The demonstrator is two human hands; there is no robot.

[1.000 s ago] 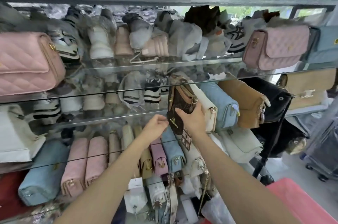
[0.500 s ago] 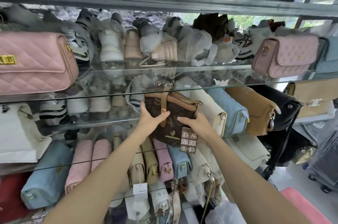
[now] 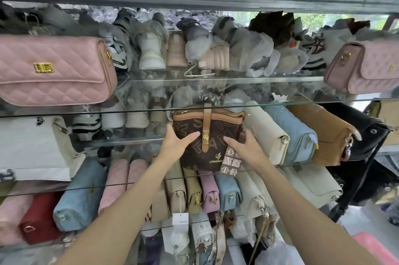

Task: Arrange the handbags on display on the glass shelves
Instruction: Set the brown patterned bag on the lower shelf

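A brown patterned handbag point(image 3: 210, 135) with a tan strap and gold clasp stands upright on the middle glass shelf point(image 3: 133, 142), its front facing me. My left hand point(image 3: 176, 142) grips its left side, thumb across the front. My right hand point(image 3: 246, 145) holds its right side next to a hanging patterned tag point(image 3: 232, 162). To its right, a cream bag point(image 3: 266, 133), a light blue bag point(image 3: 295, 133), a tan bag point(image 3: 326, 133) and a black bag point(image 3: 364, 133) stand side by side.
A large pink quilted bag point(image 3: 54, 70) sits on the upper shelf at left, another pink one point(image 3: 367, 68) at right. Wrapped shoes and bags fill the back. The lower shelf point(image 3: 64, 189) holds several small bags in a row. A white bag point(image 3: 32, 148) stands at far left.
The brown bag was turned from edge-on to face me. My left hand came up from below and took its left side. My right hand shifted to the right side.
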